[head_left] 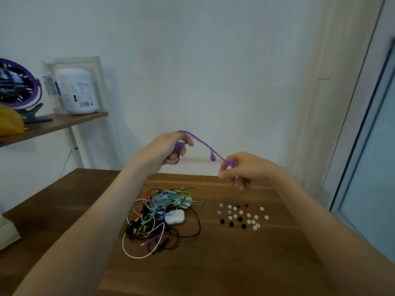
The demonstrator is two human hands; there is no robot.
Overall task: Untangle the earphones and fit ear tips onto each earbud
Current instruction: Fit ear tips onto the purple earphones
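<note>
Purple earphones stretch in the air between my two hands, above the table. My left hand grips a bundle of the purple cord, fingers curled round it. My right hand pinches the other end, near one earbud; a second purple earbud dangles between the hands. A thin purple strand hangs down from my right hand toward the table. Below lies a tangled heap of coloured earphones. Several white and black ear tips are scattered to its right.
A white earbud case sits against the tangle on the wooden table. At the left, a shelf carries a purple fan and a white jar. A wall stands behind, a glass door at right.
</note>
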